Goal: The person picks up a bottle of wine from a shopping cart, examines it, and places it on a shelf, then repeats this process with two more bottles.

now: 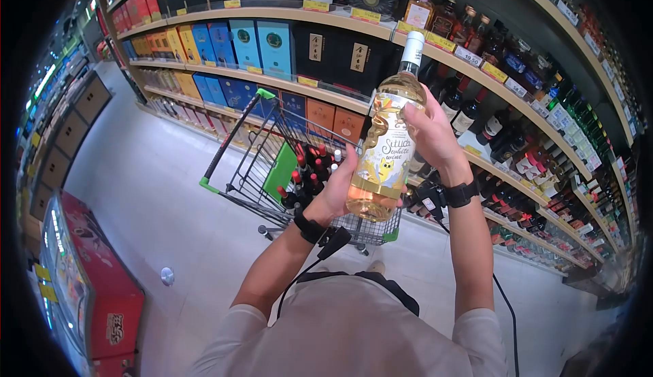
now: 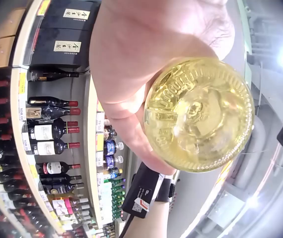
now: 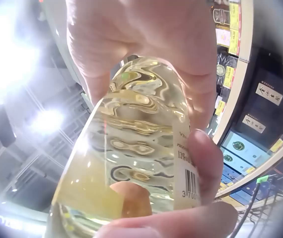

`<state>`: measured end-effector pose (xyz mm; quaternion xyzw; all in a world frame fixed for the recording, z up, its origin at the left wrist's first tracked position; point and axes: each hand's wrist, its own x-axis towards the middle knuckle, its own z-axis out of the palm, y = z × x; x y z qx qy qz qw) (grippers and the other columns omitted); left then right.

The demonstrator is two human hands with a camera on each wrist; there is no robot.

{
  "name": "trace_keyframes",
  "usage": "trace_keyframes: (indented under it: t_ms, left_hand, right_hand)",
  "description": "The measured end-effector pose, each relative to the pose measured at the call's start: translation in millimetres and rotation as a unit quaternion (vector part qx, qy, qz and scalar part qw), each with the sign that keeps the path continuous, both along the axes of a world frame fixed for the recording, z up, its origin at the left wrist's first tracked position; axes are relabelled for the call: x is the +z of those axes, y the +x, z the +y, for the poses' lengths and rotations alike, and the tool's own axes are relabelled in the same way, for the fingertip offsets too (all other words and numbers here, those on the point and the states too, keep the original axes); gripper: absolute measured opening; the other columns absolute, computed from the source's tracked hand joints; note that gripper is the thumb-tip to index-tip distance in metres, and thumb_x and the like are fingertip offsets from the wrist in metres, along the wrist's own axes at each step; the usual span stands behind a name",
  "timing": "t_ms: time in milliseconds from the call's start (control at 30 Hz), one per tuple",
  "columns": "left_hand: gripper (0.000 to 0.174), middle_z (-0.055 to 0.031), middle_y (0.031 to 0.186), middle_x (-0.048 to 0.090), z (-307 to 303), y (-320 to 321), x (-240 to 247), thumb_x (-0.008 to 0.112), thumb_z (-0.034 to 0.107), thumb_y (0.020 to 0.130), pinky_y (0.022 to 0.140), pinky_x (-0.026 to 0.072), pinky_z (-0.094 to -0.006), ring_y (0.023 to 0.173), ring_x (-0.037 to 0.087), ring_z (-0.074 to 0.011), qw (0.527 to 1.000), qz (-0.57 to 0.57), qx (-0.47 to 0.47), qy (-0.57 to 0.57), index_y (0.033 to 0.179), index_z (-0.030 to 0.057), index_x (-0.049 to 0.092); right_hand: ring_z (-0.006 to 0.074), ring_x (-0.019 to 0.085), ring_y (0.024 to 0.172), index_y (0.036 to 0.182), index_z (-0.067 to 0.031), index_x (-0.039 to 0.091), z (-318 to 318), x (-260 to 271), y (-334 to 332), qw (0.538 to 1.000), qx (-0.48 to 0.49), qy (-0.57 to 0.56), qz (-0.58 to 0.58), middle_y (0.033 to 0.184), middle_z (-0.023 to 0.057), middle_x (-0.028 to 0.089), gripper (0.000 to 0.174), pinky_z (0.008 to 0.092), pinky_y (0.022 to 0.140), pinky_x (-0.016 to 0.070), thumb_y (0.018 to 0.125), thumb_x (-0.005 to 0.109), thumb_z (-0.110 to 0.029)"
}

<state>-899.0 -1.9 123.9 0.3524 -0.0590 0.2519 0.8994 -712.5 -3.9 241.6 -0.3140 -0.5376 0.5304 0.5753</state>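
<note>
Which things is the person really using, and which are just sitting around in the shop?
In use: white wine bottle, left hand holding its base, right hand gripping higher up.
Just around: shopping cart, shelf bottles, blue boxes, red freezer.

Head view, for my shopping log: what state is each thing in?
white wine bottle: capped, filled, nearly upright, held in the air.
left hand: grips the bottle's base.
right hand: grips the bottle's upper body.
shopping cart: standing in the aisle, loaded with bottles.
shelves: stocked.
</note>
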Motion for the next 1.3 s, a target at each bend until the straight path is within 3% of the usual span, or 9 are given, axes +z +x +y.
trace_keyframes:
  t_ms: [367, 467, 600, 767, 967, 1000, 1100, 1233, 1300]
  left_hand:
    - [0.086, -0.0334, 0.115, 0.060, -17.5, 3.7, -9.6, 0.019, 0.072, 0.098, 0.081, 0.0573, -0.0524, 0.095, 0.068, -0.0461, 0.988, -0.050, -0.071, -0.126, 0.149, 0.0049, 0.035]
    - [0.086, -0.0341, 0.115, 0.060, -23.5, 1.6, -5.8, 0.018, 0.072, 0.098, 0.081, 0.0572, -0.0519, 0.095, 0.068, -0.0459, 0.991, -0.006, -0.035, -0.129, 0.149, 0.0049, 0.035]
    - [0.078, -0.0293, 0.129, 0.056, -24.8, 2.0, -14.8, 0.020, 0.065, 0.102, 0.090, 0.0551, -0.0535, 0.108, 0.064, -0.0450, 0.997, 0.024, 0.016, -0.065, 0.151, 0.0059, 0.032]
    - [0.069, -0.0205, 0.143, 0.049, -32.7, -1.1, -26.3, 0.024, 0.056, 0.105, 0.101, 0.0502, -0.0557, 0.124, 0.056, -0.0423, 0.987, 0.081, 0.131, 0.041, 0.153, 0.0066, 0.028]
    - [0.066, -0.0207, 0.141, 0.051, -35.9, -7.3, -25.4, 0.025, 0.053, 0.107, 0.100, 0.0507, -0.0548, 0.122, 0.058, -0.0408, 0.998, 0.034, 0.053, -0.020, 0.153, 0.0059, 0.029]
    - [0.064, -0.0185, 0.141, 0.052, -32.7, -6.4, -29.0, 0.026, 0.050, 0.108, 0.102, 0.0494, -0.0475, 0.125, 0.057, -0.0353, 1.000, -0.004, 0.022, -0.015, 0.152, 0.0037, 0.030]
    - [0.063, -0.0163, 0.142, 0.052, -33.0, -0.1, -30.9, 0.028, 0.048, 0.108, 0.106, 0.0450, -0.0395, 0.129, 0.054, -0.0284, 0.960, 0.107, 0.223, 0.130, 0.151, 0.0013, 0.030]
    - [0.061, -0.0148, 0.145, 0.048, -42.9, -3.1, -8.8, 0.033, 0.043, 0.109, 0.111, 0.0379, -0.0337, 0.135, 0.047, -0.0199, 0.921, 0.108, 0.301, 0.225, 0.151, -0.0003, 0.029]
    - [0.067, -0.0165, 0.145, 0.046, -49.4, -0.7, 3.6, 0.059, 0.029, 0.100, 0.112, 0.0373, -0.0347, 0.136, 0.045, -0.0215, 0.924, 0.098, 0.305, 0.211, 0.152, 0.0017, 0.026]
  right_hand:
    - [0.0181, 0.055, 0.123, 0.142, -0.0071, 0.041, 2.0, -28.3, 11.0, 0.996, 0.060, -0.037, 0.052, 0.132, 0.0086, 0.057, 0.056, 0.0393, 0.103, 0.0453, 0.102, 0.054, -0.044]
    - [0.0220, 0.056, 0.124, 0.142, -0.0051, 0.040, 10.8, -41.8, 14.9, 0.993, 0.089, -0.013, 0.074, 0.133, 0.0128, 0.057, 0.064, 0.0412, 0.104, 0.0463, 0.099, 0.059, -0.047]
    - [0.0409, 0.063, 0.114, 0.144, -0.0058, 0.038, 1.7, -28.5, 2.4, 0.992, 0.117, 0.022, 0.048, 0.135, 0.0233, 0.055, 0.084, 0.0532, 0.095, 0.0551, 0.087, 0.067, -0.060]
    - [0.0377, 0.067, 0.106, 0.141, -0.0021, 0.041, -1.5, -24.9, -2.4, 0.991, 0.133, 0.006, 0.033, 0.128, 0.0238, 0.059, 0.082, 0.0506, 0.090, 0.0580, 0.083, 0.074, -0.048]
    - [0.0318, 0.069, 0.099, 0.137, -0.0006, 0.045, -16.1, -25.1, -11.5, 0.997, 0.065, 0.007, 0.031, 0.120, 0.0212, 0.063, 0.072, 0.0449, 0.086, 0.0586, 0.083, 0.072, -0.040]
    - [0.0316, 0.069, 0.099, 0.137, -0.0003, 0.045, -18.3, -24.1, -11.4, 0.998, 0.053, 0.012, 0.029, 0.119, 0.0211, 0.063, 0.072, 0.0442, 0.087, 0.0582, 0.083, 0.071, -0.040]
    - [0.0277, 0.067, 0.103, 0.136, 0.0013, 0.045, -28.4, -11.0, -8.1, 0.998, 0.034, 0.042, 0.015, 0.119, 0.0175, 0.063, 0.063, 0.0400, 0.090, 0.0552, 0.086, 0.068, -0.028]
    - [0.0219, 0.064, 0.108, 0.135, 0.0012, 0.047, -35.5, -4.6, 7.5, 0.998, 0.013, 0.056, 0.009, 0.121, 0.0128, 0.062, 0.051, 0.0369, 0.095, 0.0519, 0.089, 0.063, -0.014]
    - [0.0218, 0.064, 0.108, 0.135, 0.0005, 0.048, -34.5, -3.0, 15.9, 0.998, -0.003, 0.051, 0.022, 0.120, 0.0126, 0.062, 0.050, 0.0370, 0.095, 0.0520, 0.090, 0.063, -0.014]
